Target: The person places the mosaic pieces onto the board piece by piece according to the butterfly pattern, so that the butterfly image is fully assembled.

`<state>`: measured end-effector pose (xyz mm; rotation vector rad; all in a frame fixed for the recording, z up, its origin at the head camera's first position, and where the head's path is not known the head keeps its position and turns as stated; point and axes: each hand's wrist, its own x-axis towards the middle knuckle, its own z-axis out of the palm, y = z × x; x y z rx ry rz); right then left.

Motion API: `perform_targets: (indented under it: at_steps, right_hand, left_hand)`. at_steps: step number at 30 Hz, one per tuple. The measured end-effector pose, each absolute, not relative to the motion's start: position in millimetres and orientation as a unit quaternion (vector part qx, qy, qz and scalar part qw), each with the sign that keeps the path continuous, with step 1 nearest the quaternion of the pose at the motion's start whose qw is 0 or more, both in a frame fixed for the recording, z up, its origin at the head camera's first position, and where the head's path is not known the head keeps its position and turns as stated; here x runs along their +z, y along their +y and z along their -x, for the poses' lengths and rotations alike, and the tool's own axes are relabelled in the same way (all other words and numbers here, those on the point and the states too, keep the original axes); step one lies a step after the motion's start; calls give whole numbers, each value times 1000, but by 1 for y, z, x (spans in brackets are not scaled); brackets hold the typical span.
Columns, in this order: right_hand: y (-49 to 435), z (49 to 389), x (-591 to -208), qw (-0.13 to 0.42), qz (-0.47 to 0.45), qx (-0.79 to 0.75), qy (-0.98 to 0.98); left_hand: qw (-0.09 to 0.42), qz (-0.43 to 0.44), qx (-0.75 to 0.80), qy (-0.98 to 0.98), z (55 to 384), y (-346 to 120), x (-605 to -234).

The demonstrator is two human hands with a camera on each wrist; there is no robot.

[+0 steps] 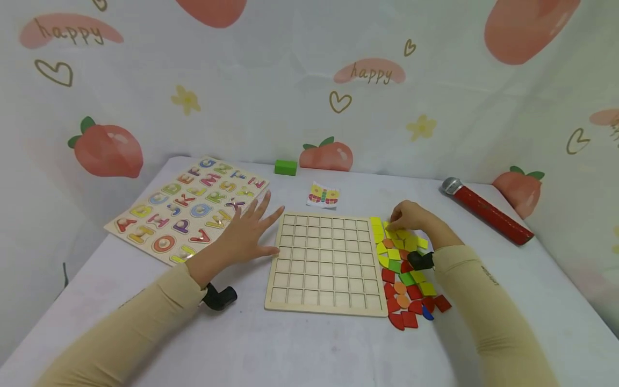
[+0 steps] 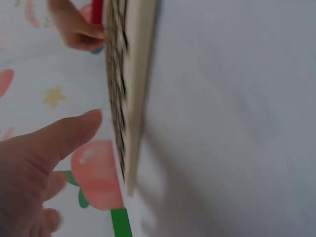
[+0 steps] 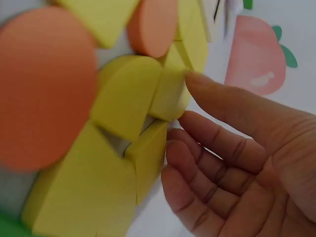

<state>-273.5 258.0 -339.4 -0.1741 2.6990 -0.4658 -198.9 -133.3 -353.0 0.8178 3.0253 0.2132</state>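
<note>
My left hand (image 1: 246, 234) is spread between the letter board (image 1: 150, 226) and the gridded wooden board (image 1: 326, 312), its thumb by the grid's left edge. In the left wrist view, the thumb (image 2: 74, 133) points toward the board's rim (image 2: 140, 74) and nothing is held. My right hand (image 1: 411, 216) reaches down at the far end of the coloured pieces beside the grid. Close up in the right wrist view, its thumb and forefinger pinch a small yellow piece (image 3: 170, 91). More yellow pieces (image 3: 126, 96) and an orange round piece (image 3: 47, 89) lie around it.
A picture card (image 1: 324, 195) and a green block (image 1: 286, 167) lie behind the grid. Toward the back right is a red microphone (image 1: 493, 212). Several red pieces (image 1: 396, 321) lie along the grid's right edge. A printed curtain stands behind the table.
</note>
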Motion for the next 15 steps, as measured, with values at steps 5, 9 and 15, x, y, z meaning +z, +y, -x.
perform_targets:
  at_steps: [5,9,15]
  right_hand:
    - [254,276,-340,214,71,-188,956]
    - [254,278,-340,218,61,-200,953]
    - [255,278,-339,217,43,-247,943]
  left_hand:
    - [162,-255,180,936,188,-125,-354]
    - [221,-278,196,914,179,-124,-356]
    - [214,-309,190,907,175,-123,-362]
